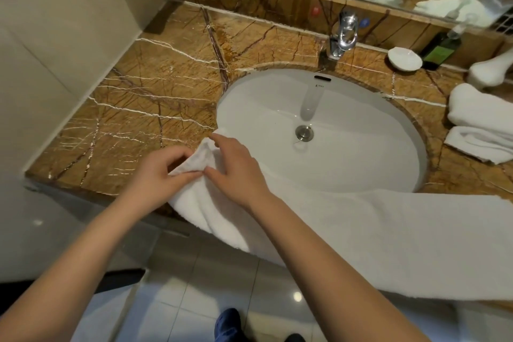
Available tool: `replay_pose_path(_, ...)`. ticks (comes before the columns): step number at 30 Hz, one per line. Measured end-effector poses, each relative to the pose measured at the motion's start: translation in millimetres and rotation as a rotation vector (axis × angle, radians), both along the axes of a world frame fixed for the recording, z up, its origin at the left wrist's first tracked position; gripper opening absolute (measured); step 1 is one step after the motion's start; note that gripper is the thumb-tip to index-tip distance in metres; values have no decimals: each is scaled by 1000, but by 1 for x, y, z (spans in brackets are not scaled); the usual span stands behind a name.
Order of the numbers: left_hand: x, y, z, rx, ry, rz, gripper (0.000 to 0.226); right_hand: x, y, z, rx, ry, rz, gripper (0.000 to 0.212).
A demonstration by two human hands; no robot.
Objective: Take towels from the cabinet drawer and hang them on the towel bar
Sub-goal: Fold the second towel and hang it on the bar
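A long white towel (pixel 374 236) lies spread along the front edge of the brown marble counter (pixel 155 97), partly over the rim of the sink (pixel 347 147). My left hand (pixel 158 172) pinches the towel's left corner between thumb and fingers. My right hand (pixel 236 169) also pinches that corner, its thumb meeting the cloth beside my left hand, with the other fingers stretched over the fold. No towel bar or cabinet drawer is in view.
Folded and rolled white towels (pixel 480 125) lie on the counter at the right. Behind the sink stand a chrome faucet (pixel 342 36), a white soap dish (pixel 404 58) and a dark green bottle (pixel 441 50). A mirror runs along the back; a beige wall stands at the left.
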State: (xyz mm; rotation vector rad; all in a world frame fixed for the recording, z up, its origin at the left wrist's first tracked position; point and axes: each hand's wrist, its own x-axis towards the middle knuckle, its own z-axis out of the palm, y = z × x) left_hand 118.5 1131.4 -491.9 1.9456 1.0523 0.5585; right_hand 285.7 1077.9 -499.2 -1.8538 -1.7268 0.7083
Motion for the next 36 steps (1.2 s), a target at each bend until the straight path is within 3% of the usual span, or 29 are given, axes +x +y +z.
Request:
replay_pose_path(3,2,10,3,-26,-29,2,26,6,7,-2,-25,254,-8,14)
replay_pose_path(7,3,8,3,-349,-100,1,9,25,4,0,59,396,-58,24)
replay_pose_path(9,-2,4,3,-388,-17,-97,8,31,3,1,84,358,-90,23)
replay_pose_path(12,-13,1,-4,-359,136,-131,23,36,6,-3,12,207,-106,9)
replay_pose_path(17,-33,-5,-11,-398,132,-45,7,20,14,-11,-84,-104,-53,17)
replay_pose_path(21,-42,-4,-15,-424,176,20,12,4,21,-20,-55,-247,-55,19)
replay_pose_path(28,-46,2,-15,-430,187,168,17,-14,40,-17,55,-297,-87,14)
replay_pose_path(32,-51,5,-17,-424,205,247,16,-14,48,-19,8,-349,-86,15)
replay_pose_path(36,-60,8,-24,-227,338,255,28,-14,51,-22,9,-359,-113,16)
